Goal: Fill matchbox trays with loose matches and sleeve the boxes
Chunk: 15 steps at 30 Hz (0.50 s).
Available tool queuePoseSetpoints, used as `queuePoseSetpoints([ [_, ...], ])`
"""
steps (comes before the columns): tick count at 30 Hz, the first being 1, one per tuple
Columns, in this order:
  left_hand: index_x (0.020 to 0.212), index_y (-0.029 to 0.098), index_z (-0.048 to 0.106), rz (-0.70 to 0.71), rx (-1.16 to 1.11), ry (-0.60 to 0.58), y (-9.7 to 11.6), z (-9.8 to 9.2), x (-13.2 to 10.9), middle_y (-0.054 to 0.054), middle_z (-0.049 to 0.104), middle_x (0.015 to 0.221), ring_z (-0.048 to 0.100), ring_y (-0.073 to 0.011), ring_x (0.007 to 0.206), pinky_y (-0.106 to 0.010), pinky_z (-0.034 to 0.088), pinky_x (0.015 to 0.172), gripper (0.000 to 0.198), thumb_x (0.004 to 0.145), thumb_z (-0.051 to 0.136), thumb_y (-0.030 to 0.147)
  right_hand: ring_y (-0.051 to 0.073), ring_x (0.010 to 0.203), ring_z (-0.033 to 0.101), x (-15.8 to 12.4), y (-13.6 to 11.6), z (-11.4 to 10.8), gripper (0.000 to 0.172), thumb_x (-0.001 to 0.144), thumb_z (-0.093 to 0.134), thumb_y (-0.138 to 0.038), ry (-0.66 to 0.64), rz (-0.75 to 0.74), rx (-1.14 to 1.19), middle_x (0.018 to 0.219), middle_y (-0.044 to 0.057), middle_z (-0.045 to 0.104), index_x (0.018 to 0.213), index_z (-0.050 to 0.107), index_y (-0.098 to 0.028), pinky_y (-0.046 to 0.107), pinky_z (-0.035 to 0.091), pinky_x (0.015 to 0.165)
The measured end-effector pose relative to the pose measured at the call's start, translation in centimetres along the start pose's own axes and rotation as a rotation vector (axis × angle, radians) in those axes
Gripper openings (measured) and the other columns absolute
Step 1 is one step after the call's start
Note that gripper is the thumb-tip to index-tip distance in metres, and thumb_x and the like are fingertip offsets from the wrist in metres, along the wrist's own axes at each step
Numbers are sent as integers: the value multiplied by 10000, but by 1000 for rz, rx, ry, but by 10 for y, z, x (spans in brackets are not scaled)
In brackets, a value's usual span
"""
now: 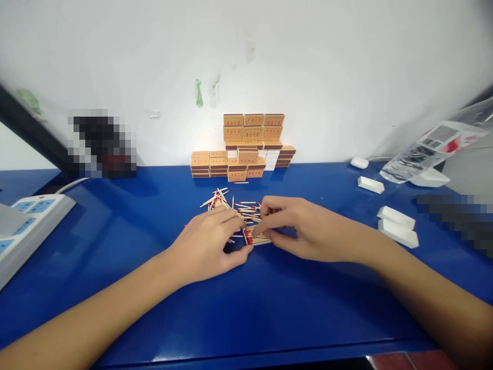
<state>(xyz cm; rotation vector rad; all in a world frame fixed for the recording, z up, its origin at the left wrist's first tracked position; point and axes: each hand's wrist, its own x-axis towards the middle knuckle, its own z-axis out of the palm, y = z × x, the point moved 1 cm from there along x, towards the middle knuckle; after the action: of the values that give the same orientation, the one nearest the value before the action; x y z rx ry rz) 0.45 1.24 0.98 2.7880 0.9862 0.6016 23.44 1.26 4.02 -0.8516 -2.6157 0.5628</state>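
Note:
An open matchbox tray [263, 242] filled with red-tipped matches [252, 235] lies on the blue table. My left hand [210, 241] grips the tray's left end between thumb and index finger. Above the tray's right part, my right hand [296, 226] has its fingers bent down onto the matches, thumb and index finger close around some of them. Just behind both hands spreads a pile of loose matches [219, 199], partly hidden by my left fingers. One single match [241, 183] lies farther back, near the stacked boxes.
Closed orange matchboxes [252, 133] are stacked against the white wall. White blocks [398, 233] and a clear plastic bag [416, 149] lie on the right. A power strip [38, 226] sits at the left edge. Two blurred dark patches flank the table.

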Motion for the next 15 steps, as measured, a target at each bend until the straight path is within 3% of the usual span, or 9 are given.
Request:
queuePoseSetpoints([
  [15, 982, 185, 670, 6, -13, 1, 0, 1, 0, -47, 685, 940, 652, -233, 891, -367, 536, 744, 134, 934, 676, 311, 147, 775, 573, 2, 9, 9, 123, 1011, 639, -206, 2, 33, -37, 941, 28, 597, 1024, 762, -199, 294, 446, 714],
])
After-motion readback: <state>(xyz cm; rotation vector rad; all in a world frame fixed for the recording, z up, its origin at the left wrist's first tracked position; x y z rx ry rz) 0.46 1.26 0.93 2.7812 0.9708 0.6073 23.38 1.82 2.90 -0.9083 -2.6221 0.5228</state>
